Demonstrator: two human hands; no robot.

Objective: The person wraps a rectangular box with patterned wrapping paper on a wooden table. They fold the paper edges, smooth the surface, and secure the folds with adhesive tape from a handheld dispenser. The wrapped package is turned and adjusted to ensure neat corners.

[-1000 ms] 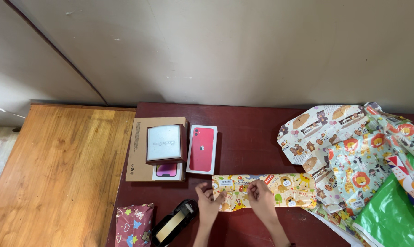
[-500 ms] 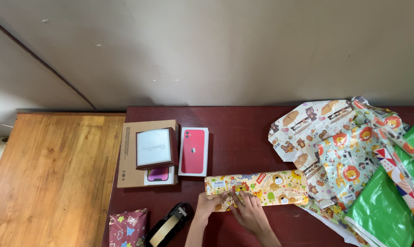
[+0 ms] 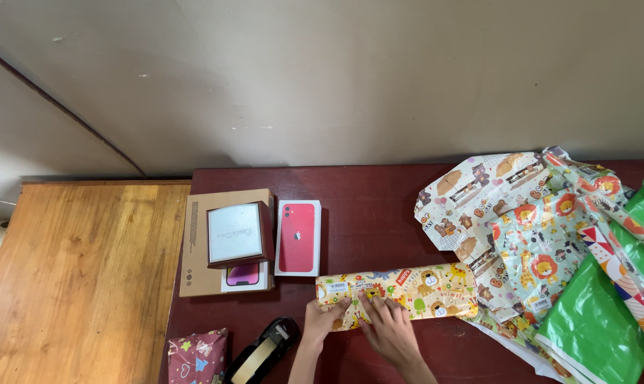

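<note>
Left hand is curled around the near left end of a long box wrapped in yellow paper with cartoon lions and giraffes, fingers pinching the paper flap there. Right hand lies mostly flat and spread, fingertips pressing down on the near edge of the wrap just right of the left hand, not really gripping anything, just pinning. The parcel sits near the front of the dark red table, lying left to right.

To get this bit right I'd say keep the flat hand's pressure on so the paper doesn't creep, pull the flap snug with the pinching fingers, and crease it sharp against the box edge before letting go. The black tape dispenser is just to the near left, close to the left wrist, so it's an easy grab.

Other stuff around: a red phone box farther back, next to a flat brown cardboard box with a smaller dark-framed white-topped box stacked on it. A small maroon star-print wrapped packet sits at the near left corner. A loose pile of printed wrapping sheets and a shiny green sheet are on the right. A lighter wooden table adjoins on the left.
</note>
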